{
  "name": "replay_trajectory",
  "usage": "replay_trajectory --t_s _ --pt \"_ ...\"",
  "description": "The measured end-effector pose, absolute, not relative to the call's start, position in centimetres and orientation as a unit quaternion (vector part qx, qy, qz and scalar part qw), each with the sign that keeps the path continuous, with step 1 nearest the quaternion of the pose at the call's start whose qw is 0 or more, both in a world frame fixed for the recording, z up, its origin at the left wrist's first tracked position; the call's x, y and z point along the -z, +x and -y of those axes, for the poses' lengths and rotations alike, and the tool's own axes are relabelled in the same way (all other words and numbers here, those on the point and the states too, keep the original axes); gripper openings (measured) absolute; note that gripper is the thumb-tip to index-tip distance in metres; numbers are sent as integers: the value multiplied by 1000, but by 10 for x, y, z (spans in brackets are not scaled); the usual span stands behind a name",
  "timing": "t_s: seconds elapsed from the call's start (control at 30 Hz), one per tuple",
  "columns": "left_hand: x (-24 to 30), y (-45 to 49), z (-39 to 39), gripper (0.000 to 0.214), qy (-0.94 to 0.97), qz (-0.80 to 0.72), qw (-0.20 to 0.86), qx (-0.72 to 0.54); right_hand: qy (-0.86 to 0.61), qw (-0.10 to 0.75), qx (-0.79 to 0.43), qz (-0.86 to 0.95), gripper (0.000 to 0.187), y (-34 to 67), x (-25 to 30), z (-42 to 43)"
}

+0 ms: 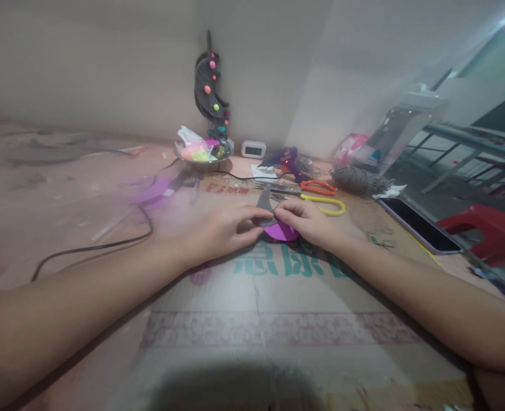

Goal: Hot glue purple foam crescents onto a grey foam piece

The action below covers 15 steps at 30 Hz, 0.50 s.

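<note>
My left hand [231, 228] is closed, with thumb and fingers pinching the edge of a small grey pointed piece [264, 197], perhaps felt or card. Its narrow tip points up and away from me. My right hand [308, 220] is also closed, its thumb and forefinger pressed together at the same piece's right edge. Directly beneath the fingertips lies a bright purple sheet [280, 231] with a rounded lower edge. Whether it is fixed to the grey piece I cannot tell. Just beyond are yellow-handled scissors [336, 205] and orange-handled scissors [319, 187].
Behind the scissors are a purple glue gun [287, 161], a white digital clock [253, 149] and a bowl [205, 164] of coloured scraps. A grey crescent decoration [207, 85] leans at the wall. Grey yarn [359, 180] and a phone [421, 224] lie right; a black cable [93, 246] curves left.
</note>
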State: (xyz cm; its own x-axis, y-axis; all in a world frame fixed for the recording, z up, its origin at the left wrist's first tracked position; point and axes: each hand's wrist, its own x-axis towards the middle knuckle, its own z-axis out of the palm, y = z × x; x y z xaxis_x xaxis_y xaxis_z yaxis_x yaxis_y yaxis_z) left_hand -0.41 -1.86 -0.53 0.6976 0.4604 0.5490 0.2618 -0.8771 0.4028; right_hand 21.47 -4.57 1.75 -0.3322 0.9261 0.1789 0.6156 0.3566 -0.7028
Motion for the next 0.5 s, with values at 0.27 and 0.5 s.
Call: replay_trajectory --t_s 0.27,0.5 --pt "6 -3 19 28 909 -199 153 -332 -493 300 -277 768 34 214 -16 45" --pt "7 -3 19 30 913 -197 146 -327 -492 288 -287 770 35 215 -15 44"
